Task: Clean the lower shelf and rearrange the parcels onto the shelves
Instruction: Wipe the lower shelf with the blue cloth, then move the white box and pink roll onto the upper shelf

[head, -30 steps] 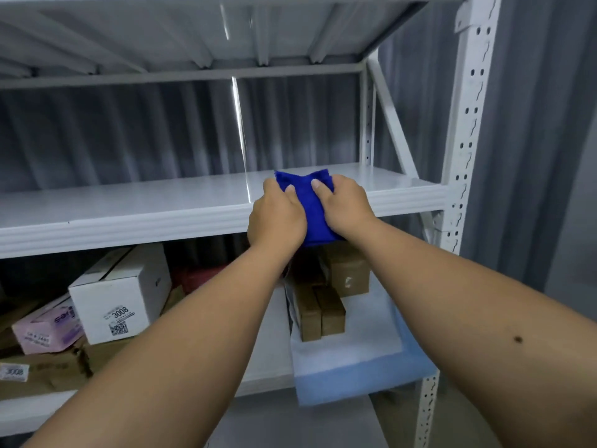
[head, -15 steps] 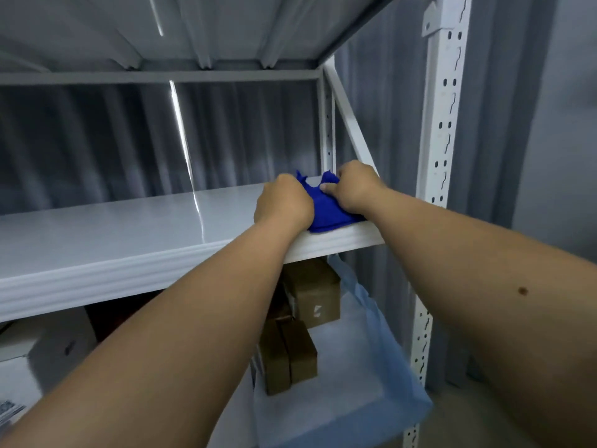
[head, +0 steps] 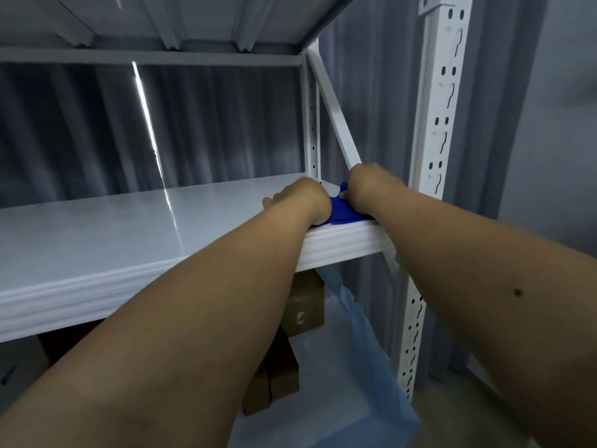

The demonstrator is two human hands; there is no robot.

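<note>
One blue cloth (head: pixel 341 212) lies bunched on the white shelf (head: pixel 135 227), at the shelf's front right corner, just beside the perforated white upright (head: pixel 434 176). Two hands work it. The left hand (head: pixel 298 199) presses down on the cloth's left part with fingers curled closed over it; the right hand (head: pixel 371 185) is closed into a fist on the cloth's right part, between the cloth and the upright. Both forearms reach over the shelf's ribbed front edge. The rest of the shelf surface is smooth, pale and glossy, and carries one thin bright reflected line running front to back, left of the hands. One diagonal brace (head: pixel 332 108) rises from the corner behind the right hand toward the shelf deck overhead. Below the shelf, on the level underneath, three brown cardboard parcels (head: pixel 307 310) are visible, partly hidden by the left forearm, resting on one pale blue sheet (head: pixel 365 383) whose edge hangs near the upright. Grey pleated curtain (head: pixel 226 124) closes the space behind and to the right of the rack.
</note>
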